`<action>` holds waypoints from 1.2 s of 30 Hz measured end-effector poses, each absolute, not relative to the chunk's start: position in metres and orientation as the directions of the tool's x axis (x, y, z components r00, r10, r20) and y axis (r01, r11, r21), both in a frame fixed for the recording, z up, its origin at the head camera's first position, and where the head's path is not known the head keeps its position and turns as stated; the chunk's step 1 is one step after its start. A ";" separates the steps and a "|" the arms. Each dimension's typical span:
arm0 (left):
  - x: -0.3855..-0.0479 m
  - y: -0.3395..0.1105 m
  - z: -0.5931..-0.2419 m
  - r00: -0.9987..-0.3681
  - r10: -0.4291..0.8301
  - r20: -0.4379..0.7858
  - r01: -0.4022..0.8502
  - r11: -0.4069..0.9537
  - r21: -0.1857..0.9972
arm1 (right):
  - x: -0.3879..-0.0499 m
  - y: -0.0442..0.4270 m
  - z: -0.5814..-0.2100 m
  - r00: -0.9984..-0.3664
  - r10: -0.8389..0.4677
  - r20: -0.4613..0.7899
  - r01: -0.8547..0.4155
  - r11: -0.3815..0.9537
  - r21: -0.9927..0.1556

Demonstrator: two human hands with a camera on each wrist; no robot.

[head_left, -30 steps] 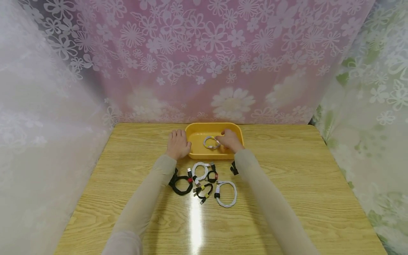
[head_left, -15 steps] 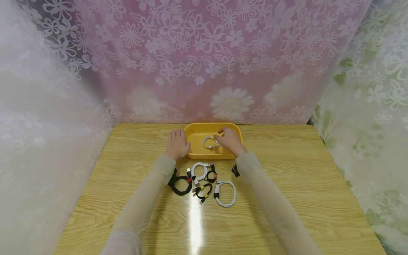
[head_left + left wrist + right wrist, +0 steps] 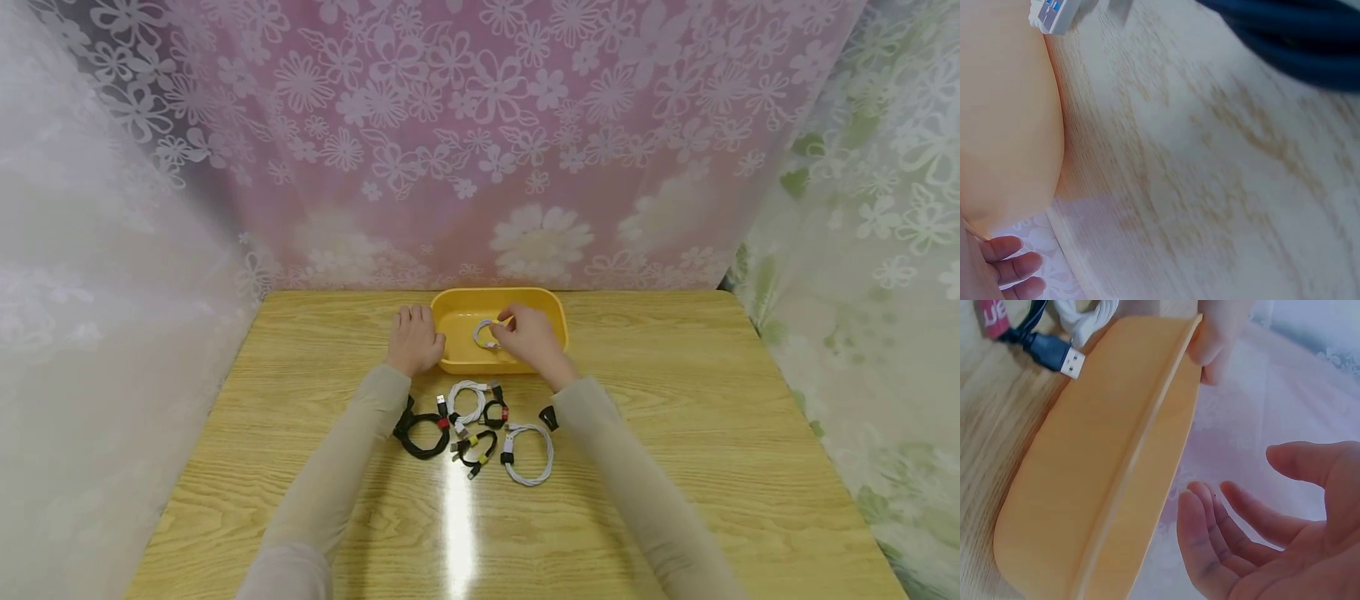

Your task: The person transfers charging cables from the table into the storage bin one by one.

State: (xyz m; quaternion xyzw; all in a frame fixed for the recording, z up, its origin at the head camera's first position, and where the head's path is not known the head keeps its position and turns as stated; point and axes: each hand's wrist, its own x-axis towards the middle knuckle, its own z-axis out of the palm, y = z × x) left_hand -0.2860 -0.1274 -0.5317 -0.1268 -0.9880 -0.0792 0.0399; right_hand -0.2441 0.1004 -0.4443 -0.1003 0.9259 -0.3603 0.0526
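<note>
Against the back of the table is a yellow plastic basket, and inside it lies a coiled white charging cable with yellow bands. My left hand grips the basket's left rim, its thumb over the edge; in the left wrist view its fingertips show past the basket wall. Over the basket, my right hand hides part of the coil. In the right wrist view, the right hand's fingers are loosely bent and apart from the thumb, with nothing between them.
In front of the basket lie a black coiled cable, white coiled cable, small black cable with a red tag, black cable with yellow bands and another white coil. A black item lies beside the right sleeve.
My right hand has shifted left within the basket, covering more of the white cable. The left hand stays on the rim. The head view has shifted slightly.
</note>
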 end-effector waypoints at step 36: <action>-0.283 -0.126 -0.527 -0.967 0.231 0.104 0.246 0.955 0.163 | -0.187 0.082 -0.486 -0.974 -0.226 0.004 -0.142 0.598 -0.789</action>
